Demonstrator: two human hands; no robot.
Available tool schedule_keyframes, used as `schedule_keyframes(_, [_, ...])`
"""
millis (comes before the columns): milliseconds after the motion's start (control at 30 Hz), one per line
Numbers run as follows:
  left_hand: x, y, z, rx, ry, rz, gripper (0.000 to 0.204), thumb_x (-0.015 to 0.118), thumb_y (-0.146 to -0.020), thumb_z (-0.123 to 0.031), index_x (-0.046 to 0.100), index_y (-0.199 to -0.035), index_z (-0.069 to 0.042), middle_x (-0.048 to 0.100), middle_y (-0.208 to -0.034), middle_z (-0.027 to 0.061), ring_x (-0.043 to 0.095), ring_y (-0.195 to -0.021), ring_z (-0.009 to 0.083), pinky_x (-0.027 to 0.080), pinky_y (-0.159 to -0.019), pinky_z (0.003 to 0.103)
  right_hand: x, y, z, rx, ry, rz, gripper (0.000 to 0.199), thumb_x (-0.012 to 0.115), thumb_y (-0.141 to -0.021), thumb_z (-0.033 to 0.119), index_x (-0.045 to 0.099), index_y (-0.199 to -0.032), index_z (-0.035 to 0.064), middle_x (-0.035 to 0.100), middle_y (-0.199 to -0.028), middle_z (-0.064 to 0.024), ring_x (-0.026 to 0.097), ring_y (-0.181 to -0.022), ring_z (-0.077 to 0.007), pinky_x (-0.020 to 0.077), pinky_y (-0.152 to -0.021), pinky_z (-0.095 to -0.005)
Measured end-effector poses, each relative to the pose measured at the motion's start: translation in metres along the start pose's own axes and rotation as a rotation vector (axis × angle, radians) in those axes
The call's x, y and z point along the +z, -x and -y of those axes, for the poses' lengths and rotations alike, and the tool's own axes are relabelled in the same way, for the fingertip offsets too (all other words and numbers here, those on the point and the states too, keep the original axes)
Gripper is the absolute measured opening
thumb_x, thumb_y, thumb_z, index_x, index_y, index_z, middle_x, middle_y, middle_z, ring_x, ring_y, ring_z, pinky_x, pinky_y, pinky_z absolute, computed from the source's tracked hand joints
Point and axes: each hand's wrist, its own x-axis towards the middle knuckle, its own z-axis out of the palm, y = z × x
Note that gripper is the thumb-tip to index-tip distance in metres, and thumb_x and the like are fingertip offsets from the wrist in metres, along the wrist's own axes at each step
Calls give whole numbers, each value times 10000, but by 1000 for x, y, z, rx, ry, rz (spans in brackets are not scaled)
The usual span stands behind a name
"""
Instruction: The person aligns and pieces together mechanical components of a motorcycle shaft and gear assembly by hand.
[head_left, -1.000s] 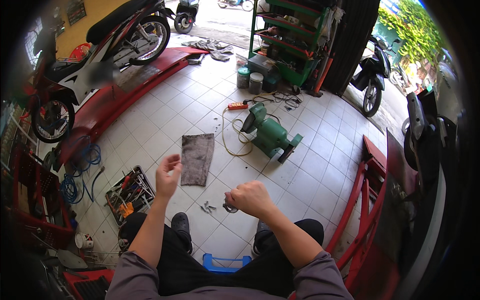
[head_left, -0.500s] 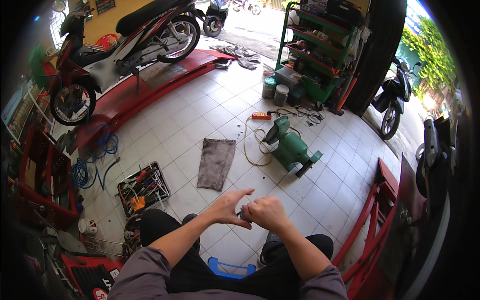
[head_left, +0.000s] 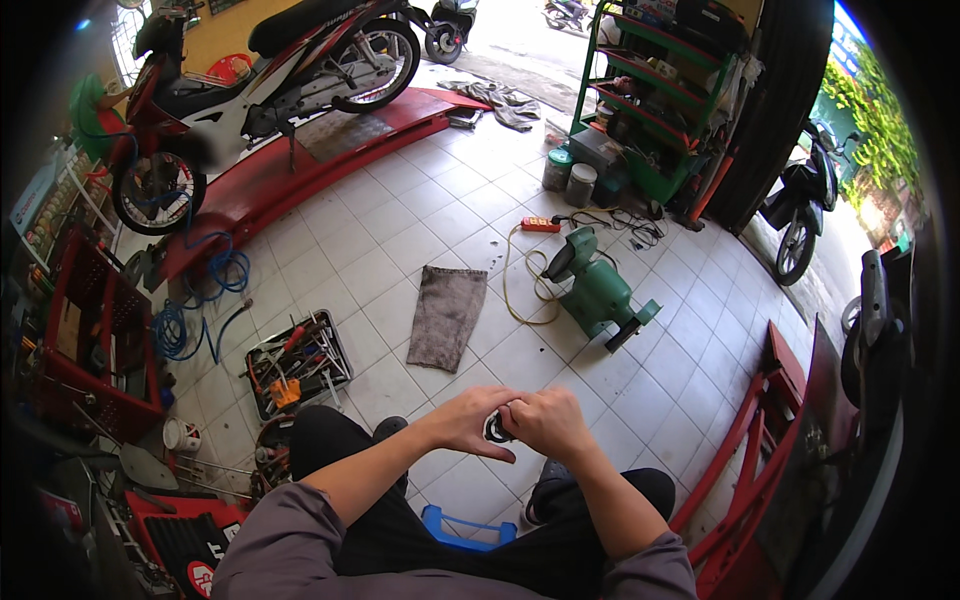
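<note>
My right hand (head_left: 550, 422) is closed round a small dark, ring-like metal part (head_left: 495, 430), whose exact kind I cannot make out. It is held above the floor between my knees. My left hand (head_left: 467, 420) curves in a wide C at the left of the part, thumb stretched out below and fingers above. Its fingertips meet the knuckles of my right hand. Beyond my hands a grey-brown cloth (head_left: 447, 318) lies flat on the tiles.
A green bench grinder (head_left: 600, 290) stands on the floor by a red power strip (head_left: 541, 224). Left of me lies a tray of tools (head_left: 335, 345). A blue stool (head_left: 468, 528) is under me. A motorbike (head_left: 260, 110) stands on a red lift (head_left: 330, 165); a green shelf (head_left: 650, 130) stands behind.
My left fingers have come up against my right hand, and more of the dark ring-like part shows between them. The whole view has shifted slightly, moving the surroundings rightward.
</note>
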Motion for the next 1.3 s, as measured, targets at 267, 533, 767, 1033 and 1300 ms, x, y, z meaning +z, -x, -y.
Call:
schedule_keyframes(267, [-6, -1, 16, 99, -273, -117, 709, 890, -589, -278, 576, -1172, -27, 633, -1045, 139, 606, -960, 315, 493, -804, 352, 1, -1, 2, -17, 14, -1, 340, 619, -825, 235, 545, -518, 112, 567, -512, -45, 569, -464, -229, 429, -461, -367])
schedule_keyframes(533, [-80, 19, 42, -323, -124, -646, 405, 726, -757, -160, 621, -1128, -35, 643, -1083, 144, 632, -948, 269, 509, -810, 351, -1, -3, -9, 10, 103, 28, 351, 622, -835, 253, 560, -518, 115, 563, -505, -41, 577, -472, -224, 438, -463, -360])
schedule_keyframes(767, [-21, 5, 13, 19, -106, -85, 433, 781, -712, -179, 639, -1095, -38, 610, -1157, 148, 591, -1066, 294, 475, -917, 367, -1, 1, -5, -9, 76, 33, 344, 606, -840, 245, 572, -521, 119, 570, -502, -45, 583, -466, -222, 447, -466, -360])
schedule_keyframes(1033, [3, 1, 14, -11, -16, -130, 397, 819, -671, -214, 673, -998, -44, 638, -1117, 136, 600, -1037, 304, 473, -896, 388, 2, -4, -2, -15, 61, -2, 360, 595, -848, 240, 558, -512, 116, 568, -506, -32, 588, -467, -222, 456, -461, -360])
schedule_keyframes(1300, [8, 4, 21, 23, -54, -196, 230, 769, -705, -105, 699, -913, -35, 647, -1090, 118, 604, -1021, 284, 492, -864, 382, -1, -4, 1, -21, 38, -1, 371, 597, -861, 257, 569, -522, 110, 596, -531, -44, 606, -486, -226, 467, -479, -365])
